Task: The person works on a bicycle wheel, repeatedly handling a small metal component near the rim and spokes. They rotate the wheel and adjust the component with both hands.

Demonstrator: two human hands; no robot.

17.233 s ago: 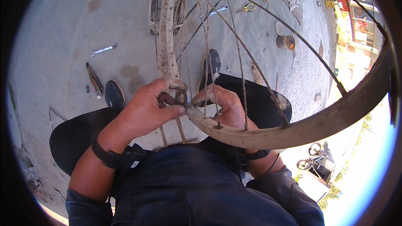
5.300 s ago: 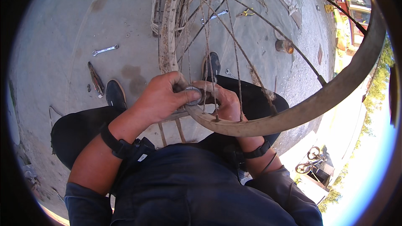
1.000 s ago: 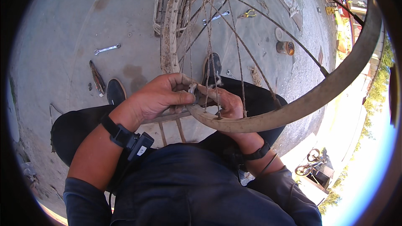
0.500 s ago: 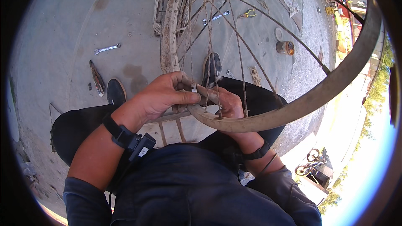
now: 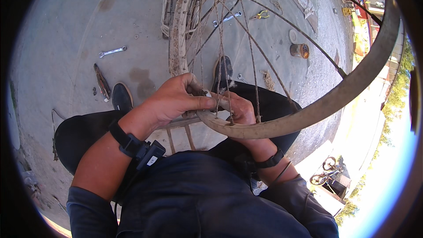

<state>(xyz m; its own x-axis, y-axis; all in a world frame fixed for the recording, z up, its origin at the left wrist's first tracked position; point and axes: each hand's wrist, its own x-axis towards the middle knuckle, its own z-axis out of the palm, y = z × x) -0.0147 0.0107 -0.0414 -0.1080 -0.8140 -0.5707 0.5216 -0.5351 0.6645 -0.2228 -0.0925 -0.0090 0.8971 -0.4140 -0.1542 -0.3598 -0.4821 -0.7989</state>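
A spoked bicycle wheel (image 5: 269, 128) with a dull, dirty rim stands before me, its lower edge at my lap. Thumb and fingers of my left hand (image 5: 176, 97) pinch a small silvery metal piece (image 5: 206, 93) beside a rusty spoke, close to the rim. Too little of that piece shows to tell its kind. My right hand (image 5: 240, 108) comes up from under the rim and lies behind the spokes. Its fingers are curled against the wheel and point toward my left thumb; their tips are partly hidden.
On the concrete floor lie a wrench (image 5: 113, 52), a second wrench (image 5: 227, 18), yellow-handled pliers (image 5: 261, 15) and a worn dark tool (image 5: 102, 83). A rusty tin (image 5: 299, 51) stands at the right. A wire basket (image 5: 166, 15) sits beside the wheel's far part.
My left thumb has slid slightly right, toward my right fingers. The small metal piece, upright before, now leans over. The wheel and my right hand stay nearly in place.
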